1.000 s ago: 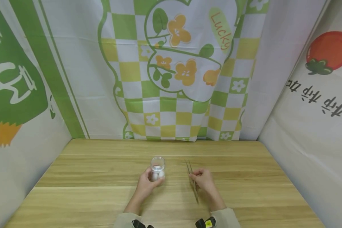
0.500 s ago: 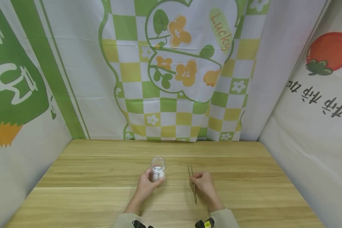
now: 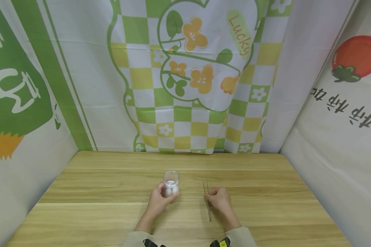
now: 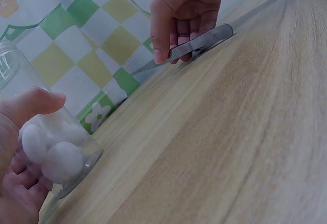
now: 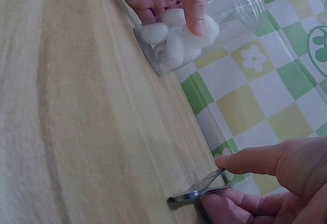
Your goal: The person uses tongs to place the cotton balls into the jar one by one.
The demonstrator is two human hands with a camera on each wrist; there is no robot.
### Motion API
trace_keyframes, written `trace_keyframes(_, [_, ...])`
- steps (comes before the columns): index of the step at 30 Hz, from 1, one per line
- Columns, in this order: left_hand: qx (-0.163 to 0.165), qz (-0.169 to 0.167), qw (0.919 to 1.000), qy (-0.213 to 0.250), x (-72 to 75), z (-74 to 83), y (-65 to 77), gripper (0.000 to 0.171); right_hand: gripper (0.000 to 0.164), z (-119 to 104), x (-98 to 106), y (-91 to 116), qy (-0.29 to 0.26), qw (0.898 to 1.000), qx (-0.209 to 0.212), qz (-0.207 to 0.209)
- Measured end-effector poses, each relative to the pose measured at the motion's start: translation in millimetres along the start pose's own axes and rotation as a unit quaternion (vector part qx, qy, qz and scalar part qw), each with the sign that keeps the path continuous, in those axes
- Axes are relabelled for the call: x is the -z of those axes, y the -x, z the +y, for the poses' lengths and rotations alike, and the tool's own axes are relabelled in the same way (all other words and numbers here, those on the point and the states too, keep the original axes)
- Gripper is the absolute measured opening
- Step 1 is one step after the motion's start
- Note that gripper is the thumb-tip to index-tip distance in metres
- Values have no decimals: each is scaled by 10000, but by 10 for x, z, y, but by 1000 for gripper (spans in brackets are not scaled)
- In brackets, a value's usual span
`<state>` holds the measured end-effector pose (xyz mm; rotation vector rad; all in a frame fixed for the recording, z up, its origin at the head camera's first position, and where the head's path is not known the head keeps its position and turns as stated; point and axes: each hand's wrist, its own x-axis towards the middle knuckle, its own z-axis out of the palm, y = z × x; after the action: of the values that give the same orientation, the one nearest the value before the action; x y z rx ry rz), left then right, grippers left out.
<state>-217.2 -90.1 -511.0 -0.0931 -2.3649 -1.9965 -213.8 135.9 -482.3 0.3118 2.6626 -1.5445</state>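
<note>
A clear, lidless glass jar (image 3: 171,177) stands upright on the wooden table. Several white cotton balls (image 5: 176,43) lie in its lower part. My left hand (image 3: 159,201) wraps round the jar's side, the thumb across its near face in the left wrist view. To the right of the jar, my right hand (image 3: 220,199) pinches a pair of metal tweezers (image 4: 207,39) between thumb and fingers. The tweezers' two tips are apart and point away from me, with nothing between them. Their joined rear end (image 5: 176,199) points towards me, close to the tabletop.
The wooden table (image 3: 111,178) extends to both sides and behind the jar. A green and yellow checked curtain (image 3: 185,130) hangs at its back edge. Printed white cloth walls (image 3: 334,147) enclose the left and right sides.
My right hand has drawn slightly towards me, and the tweezers have turned so they point more straight ahead. The left hand and jar have stayed in place.
</note>
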Motion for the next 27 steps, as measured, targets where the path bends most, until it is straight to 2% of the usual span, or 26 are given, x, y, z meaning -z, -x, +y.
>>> trace_keyframes(6, [22, -6, 10000, 5, 0, 6, 9, 56, 22, 2, -15, 10, 61, 10000, -17, 9])
trace_keyframes(13, [-8, 28, 10000, -36, 0, -6, 0, 56, 18, -2, -19, 7, 225, 9997, -84, 74])
trace_keyframes(21, [-33, 57, 9997, -228, -10, -36, -19, 54, 14, 27, -48, 1, 437, 9988, 53, 224])
trace_keyframes(27, [-147, -48, 9998, -94, -43, -31, -5, 56, 13, 47, -68, -2, 475, 9983, 119, 330])
